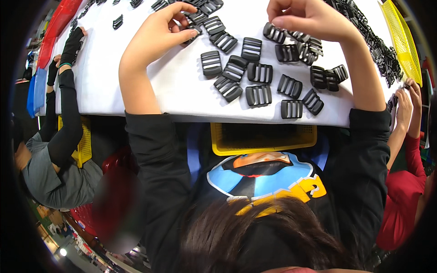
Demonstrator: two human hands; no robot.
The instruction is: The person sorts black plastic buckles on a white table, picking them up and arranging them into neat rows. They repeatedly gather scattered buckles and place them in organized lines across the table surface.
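Black plastic strap buckles (259, 95) with slotted bars lie loose on the white table in front of me. My left hand (159, 34) is over the upper left of this group, its fingers bent and apart. Its thumb touches or covers part of a buckle (195, 30); the frame does not show a firm grip. On the other side, my right hand (307, 19) has its fingers curled and the thumb drawn close to the index finger. Whatever may be between those fingertips is hidden. Just below its thumb lies another buckle (274, 33).
A long heap of black buckles (371, 43) runs along the right side, beside a yellow basket (403, 41). Another yellow basket (264, 149) sits below the table edge at my lap. Co-workers' hands are at left (75, 43) and right (404, 107).
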